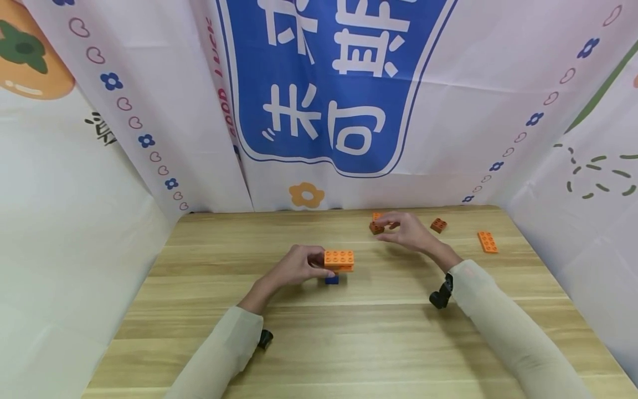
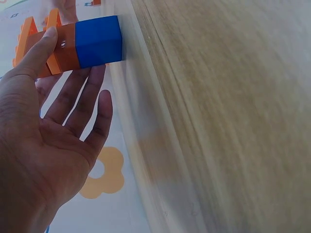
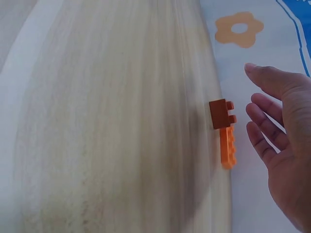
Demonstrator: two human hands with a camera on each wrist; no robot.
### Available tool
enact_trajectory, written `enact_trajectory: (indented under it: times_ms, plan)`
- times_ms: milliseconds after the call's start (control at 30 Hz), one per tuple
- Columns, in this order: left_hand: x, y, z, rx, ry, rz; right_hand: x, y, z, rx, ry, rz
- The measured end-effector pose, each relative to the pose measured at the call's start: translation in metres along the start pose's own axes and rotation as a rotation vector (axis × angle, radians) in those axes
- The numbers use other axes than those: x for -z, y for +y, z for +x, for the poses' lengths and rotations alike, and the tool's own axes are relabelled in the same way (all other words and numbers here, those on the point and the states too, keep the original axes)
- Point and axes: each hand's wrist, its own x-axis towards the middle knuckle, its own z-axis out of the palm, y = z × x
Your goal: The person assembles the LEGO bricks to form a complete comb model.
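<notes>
My left hand (image 1: pixel 301 266) grips a stack of toy building bricks (image 1: pixel 339 258) over the middle of the table. In the left wrist view the stack shows orange plates, brown bricks and a blue brick (image 2: pixel 99 42) at its bottom end; the thumb presses on its side. Toward the back, my right hand (image 1: pixel 410 230) hovers with thumb and fingers spread beside a brown brick (image 3: pixel 219 114). That brick stands next to an orange plate (image 3: pixel 227 148). A gap shows between the right fingertips (image 3: pixel 252 127) and both pieces in the right wrist view.
To the right of my right hand lie another brown brick (image 1: pixel 438 225) and an orange studded plate (image 1: pixel 487 242). Printed cloth (image 1: pixel 199 183) hangs behind the wooden table (image 1: pixel 319 343) and on both sides.
</notes>
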Motion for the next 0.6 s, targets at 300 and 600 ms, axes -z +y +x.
enact_trajectory:
  times_ms: [300,600]
  plan:
    - [0.001,0.002,-0.002,-0.019,-0.002,-0.020,0.000,0.013,0.001,-0.050,0.023,-0.031]
    - [0.000,0.003,-0.002,-0.017,-0.002,-0.016,-0.004,0.027,0.006,-0.040,0.043,-0.048]
